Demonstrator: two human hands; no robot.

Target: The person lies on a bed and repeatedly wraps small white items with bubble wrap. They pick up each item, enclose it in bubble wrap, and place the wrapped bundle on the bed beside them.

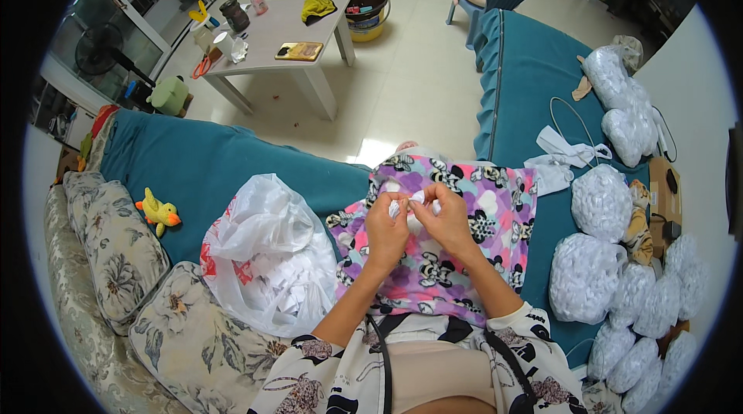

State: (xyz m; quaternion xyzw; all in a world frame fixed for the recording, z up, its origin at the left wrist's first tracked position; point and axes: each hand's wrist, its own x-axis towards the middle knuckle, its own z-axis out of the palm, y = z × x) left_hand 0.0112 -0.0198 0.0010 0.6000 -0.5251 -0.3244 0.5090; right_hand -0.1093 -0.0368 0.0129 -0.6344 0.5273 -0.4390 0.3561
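Note:
Both hands meet over my lap, on a purple and pink fleece blanket (435, 266) printed with cartoon mice. Between my left hand (388, 228) and my right hand (444, 219) is a small white piece (417, 198), pinched at both ends by thumbs and fingers. It could be paper or thin fabric; the fingers cover much of it. Left of my forearm, a white translucent plastic bag (261, 222) with red print gapes open. Many white scraps (290, 286) lie inside it.
Right of me, several plastic-wrapped white bundles (586, 277) are heaped on the teal-covered sofa (540, 100). A yellow plush duck (158, 211) and floral cushions (191, 321) lie left. Ahead stand a low table (267, 25) bearing a phone (299, 51), a bucket (367, 13) and a blue plastic chair (493, 2).

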